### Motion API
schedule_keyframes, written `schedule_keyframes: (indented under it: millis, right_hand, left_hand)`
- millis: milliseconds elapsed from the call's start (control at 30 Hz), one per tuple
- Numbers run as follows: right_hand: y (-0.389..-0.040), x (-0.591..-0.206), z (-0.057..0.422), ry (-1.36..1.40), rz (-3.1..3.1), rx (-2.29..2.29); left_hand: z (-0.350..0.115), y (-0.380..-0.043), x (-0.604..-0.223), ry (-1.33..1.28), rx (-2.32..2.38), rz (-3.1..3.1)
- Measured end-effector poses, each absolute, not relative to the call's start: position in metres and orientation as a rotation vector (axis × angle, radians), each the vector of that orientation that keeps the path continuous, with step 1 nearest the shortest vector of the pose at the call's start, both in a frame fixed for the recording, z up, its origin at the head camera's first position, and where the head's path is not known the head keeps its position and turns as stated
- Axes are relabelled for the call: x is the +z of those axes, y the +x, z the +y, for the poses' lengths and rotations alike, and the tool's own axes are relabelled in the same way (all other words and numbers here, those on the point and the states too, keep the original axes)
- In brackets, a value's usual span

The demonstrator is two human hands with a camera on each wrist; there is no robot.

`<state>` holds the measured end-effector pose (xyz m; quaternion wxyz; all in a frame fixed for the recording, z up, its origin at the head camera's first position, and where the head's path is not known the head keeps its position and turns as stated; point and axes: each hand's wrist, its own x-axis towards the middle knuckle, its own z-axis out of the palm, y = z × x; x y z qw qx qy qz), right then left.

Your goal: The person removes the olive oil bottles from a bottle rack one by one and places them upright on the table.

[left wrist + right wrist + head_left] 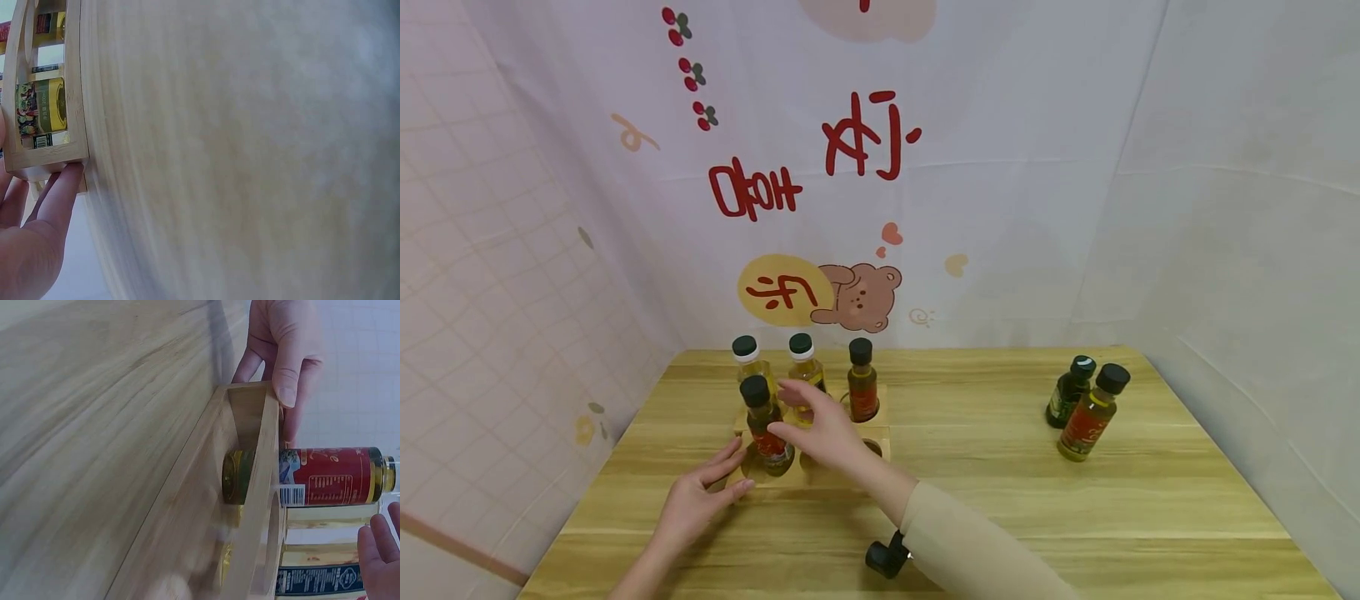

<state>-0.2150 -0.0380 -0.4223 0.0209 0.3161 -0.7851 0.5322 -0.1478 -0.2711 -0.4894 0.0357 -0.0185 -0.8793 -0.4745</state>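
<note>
A small oil bottle with a red label and black cap [770, 442] stands in the front-left hole of a two-tier wooden rack [782, 482]; its base shows below the top board in the right wrist view. My right hand [826, 429] is beside this bottle's upper part, fingers spread and apart from it in the right wrist view [382, 556]. With thumb and fingers, my left hand [696, 500] holds the rack's left end; in the right wrist view its thumb lies on the top edge. Behind stand two yellow oil bottles, one left [747, 354] and one middle [802, 354], plus another red-labelled bottle [862, 387].
To the right on the wooden table [970, 467] stand a dark green bottle [1067, 396] and a red-labelled oil bottle [1088, 421], close together. A black device [886, 558] shows by the right sleeve. A printed white cloth [1000, 208] hangs behind the table.
</note>
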Motion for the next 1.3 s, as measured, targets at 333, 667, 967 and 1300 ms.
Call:
schedule_keyframes:
  millis: [333,667,967,1300]
  right_hand:
    - [-0.216,-0.416,-0.053,0.917,-2.421,1.709]
    - [-0.218,-0.415,-0.063,0.876,-2.431,1.732]
    - [-0.217,-0.411,-0.067,0.876,-2.407,1.720]
    - [-0.216,-0.412,-0.065,0.875,-2.415,1.650]
  left_hand:
    - [-0.270,-0.147,-0.488,-0.055,-1.392,-2.722]
    - [-0.271,-0.147,-0.487,-0.044,-1.415,-2.733]
    - [-0.271,-0.147,-0.487,-0.044,-1.430,-2.734]
    - [-0.270,-0.148,-0.488,-0.040,-1.402,-2.734]
